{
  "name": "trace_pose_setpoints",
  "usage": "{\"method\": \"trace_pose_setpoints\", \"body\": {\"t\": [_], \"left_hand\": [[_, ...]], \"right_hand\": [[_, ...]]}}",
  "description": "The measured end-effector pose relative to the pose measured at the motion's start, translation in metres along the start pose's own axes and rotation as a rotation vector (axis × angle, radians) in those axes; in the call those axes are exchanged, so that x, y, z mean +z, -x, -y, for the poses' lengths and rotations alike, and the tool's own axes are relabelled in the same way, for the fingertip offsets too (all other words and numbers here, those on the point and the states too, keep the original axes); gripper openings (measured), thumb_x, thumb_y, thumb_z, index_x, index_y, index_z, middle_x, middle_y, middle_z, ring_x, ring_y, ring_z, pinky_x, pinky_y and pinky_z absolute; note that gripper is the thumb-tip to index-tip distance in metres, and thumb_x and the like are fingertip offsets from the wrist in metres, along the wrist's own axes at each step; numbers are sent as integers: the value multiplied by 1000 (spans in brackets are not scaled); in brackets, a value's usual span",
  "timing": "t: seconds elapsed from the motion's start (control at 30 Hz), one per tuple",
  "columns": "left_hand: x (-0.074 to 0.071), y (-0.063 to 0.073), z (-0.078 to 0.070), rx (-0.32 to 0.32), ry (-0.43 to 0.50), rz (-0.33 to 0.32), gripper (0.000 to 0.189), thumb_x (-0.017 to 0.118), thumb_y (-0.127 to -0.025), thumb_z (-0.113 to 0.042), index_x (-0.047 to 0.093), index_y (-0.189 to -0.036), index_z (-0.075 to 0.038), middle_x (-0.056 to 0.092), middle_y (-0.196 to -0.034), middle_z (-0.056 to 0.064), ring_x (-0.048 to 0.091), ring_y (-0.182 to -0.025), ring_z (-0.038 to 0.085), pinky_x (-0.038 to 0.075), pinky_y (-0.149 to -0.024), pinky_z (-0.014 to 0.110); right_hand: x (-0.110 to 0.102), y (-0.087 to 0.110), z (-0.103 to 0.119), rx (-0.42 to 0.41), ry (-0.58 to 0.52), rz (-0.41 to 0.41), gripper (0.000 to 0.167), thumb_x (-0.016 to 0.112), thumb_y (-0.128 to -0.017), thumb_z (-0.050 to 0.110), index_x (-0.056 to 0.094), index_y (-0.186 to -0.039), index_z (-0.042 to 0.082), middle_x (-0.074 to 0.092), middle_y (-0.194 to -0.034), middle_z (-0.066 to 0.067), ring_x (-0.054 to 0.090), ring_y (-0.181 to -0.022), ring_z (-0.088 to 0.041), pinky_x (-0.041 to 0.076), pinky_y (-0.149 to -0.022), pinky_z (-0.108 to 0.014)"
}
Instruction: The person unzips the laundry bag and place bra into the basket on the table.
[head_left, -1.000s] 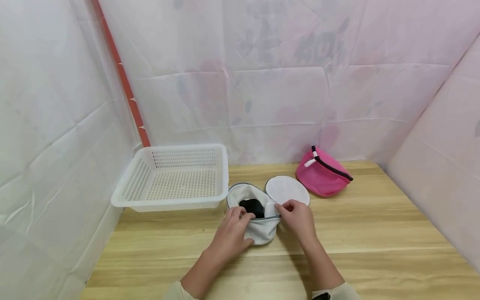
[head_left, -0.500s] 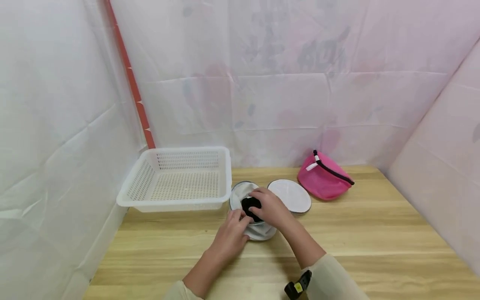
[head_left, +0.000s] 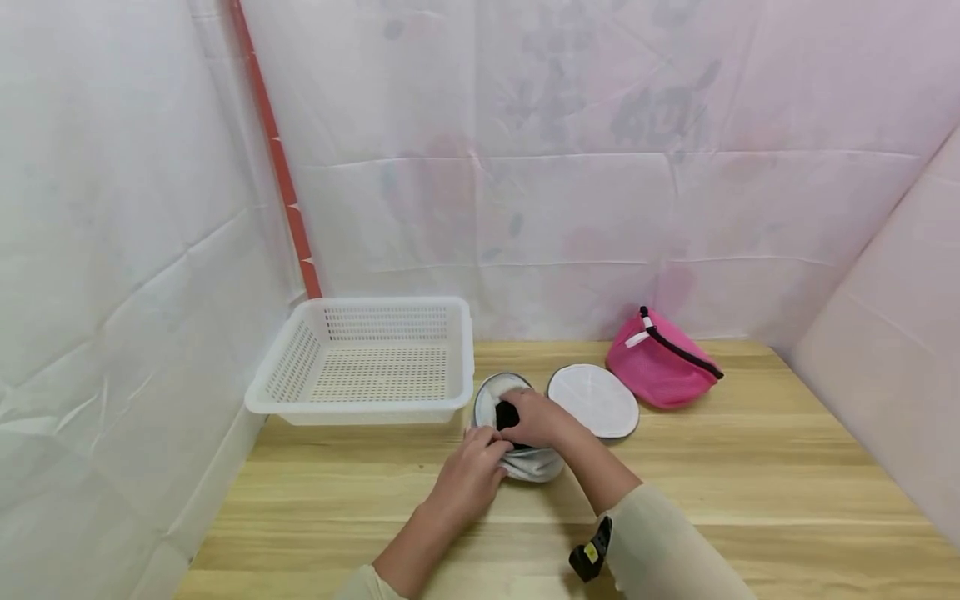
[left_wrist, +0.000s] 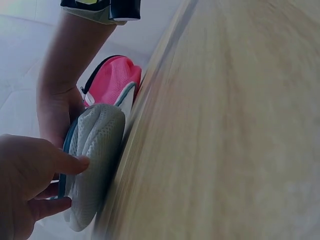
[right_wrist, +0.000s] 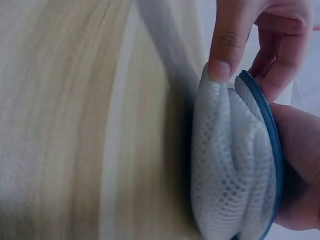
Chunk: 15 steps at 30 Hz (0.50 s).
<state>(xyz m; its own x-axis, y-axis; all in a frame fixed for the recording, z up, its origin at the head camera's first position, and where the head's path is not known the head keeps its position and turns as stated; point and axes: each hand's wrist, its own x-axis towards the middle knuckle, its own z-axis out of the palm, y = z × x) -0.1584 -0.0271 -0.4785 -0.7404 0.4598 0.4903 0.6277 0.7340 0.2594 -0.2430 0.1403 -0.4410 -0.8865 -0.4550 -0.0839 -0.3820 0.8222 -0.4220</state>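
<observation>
A grey-white mesh laundry bag with a blue-grey zipper edge stands unzipped on the table, its round lid folded out to the right. My left hand pinches the bag's near left rim; in the left wrist view the thumb presses the mesh from outside. My right hand reaches into the opening, thumb and fingers around a black, soft-looking item. What this item is cannot be made out. In the right wrist view, the bag's wall partly hides the right hand.
A white perforated plastic basket sits just left of the bag, at the back. Behind the lid on the right is a pink mesh bag with a black zipper. Sheeted walls bound the wooden table at the back and sides.
My right hand has left the bag's right rim and moved left into the opening, onto the black item. The left hand has stayed at the rim. The head view has shifted slightly.
</observation>
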Motion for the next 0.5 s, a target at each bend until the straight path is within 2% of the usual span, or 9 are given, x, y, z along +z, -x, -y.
{"method": "trace_pose_setpoints", "body": {"t": [0.13, 0.27, 0.5], "left_hand": [[0, 1, 0, 0, 4, -7, 28, 78, -80, -15, 72, -108, -13, 62, -109, 0, 58, -105, 15, 55, -85, 29], [1, 1, 1, -3, 4, -14, 30, 79, -79, -16, 71, -108, -14, 61, -107, -1, 57, -103, 15, 54, -83, 28], [5, -1, 1, 16, 4, -29, 39, 83, -74, -14, 69, -111, -14, 58, -112, 0, 54, -109, 15, 54, -87, 28]], "right_hand": [[6, -2, -4, -19, -42, -36, 62, 77, -80, 31, 58, -133, 6, 58, -132, -19, 55, -122, -33, 47, -101, -48], [10, -1, -9, -24, -144, -91, 59, 78, -77, 25, 60, -130, 7, 61, -128, -17, 56, -117, -31, 48, -97, -48], [12, -1, -17, 22, -304, -183, 58, 77, -77, 25, 61, -131, 11, 62, -122, -14, 58, -104, -26, 50, -91, -45]]}}
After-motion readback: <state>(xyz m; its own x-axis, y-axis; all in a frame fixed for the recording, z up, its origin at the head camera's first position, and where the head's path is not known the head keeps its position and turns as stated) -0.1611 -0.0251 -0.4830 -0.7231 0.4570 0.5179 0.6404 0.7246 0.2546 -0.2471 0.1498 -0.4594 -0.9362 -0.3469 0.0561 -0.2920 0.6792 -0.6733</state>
